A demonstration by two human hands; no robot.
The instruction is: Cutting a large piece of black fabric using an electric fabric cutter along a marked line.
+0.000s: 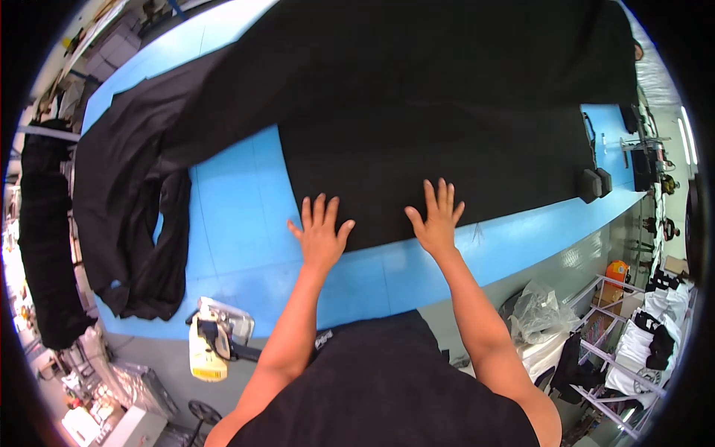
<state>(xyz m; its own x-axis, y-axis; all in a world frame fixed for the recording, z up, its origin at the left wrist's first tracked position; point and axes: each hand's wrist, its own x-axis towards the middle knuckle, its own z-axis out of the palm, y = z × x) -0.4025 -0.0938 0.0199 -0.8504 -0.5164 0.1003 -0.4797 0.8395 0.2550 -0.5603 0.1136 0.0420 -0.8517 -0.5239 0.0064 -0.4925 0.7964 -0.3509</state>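
A large sheet of black fabric [447,160] lies over the blue table [242,216]. My left hand [322,232] rests with fingers spread at its near left corner, the fingertips on the cloth and the thumb side by its edge. Farther right along the near edge, my right hand [436,218] lies flat, fingers apart, partly on the fabric. Neither hand holds anything. At the far side the cloth is folded over in a big loose layer, and a bunched length of it [123,201] trails down the table's left end.
Dark blocks [593,184] sit on the fabric's right end. A cream and metal machine [212,339] stands at the near left edge. Clear plastic wrap [542,313] and a metal rack with folded garments [633,350] are at the right. Black cloth [48,231] hangs at the far left.
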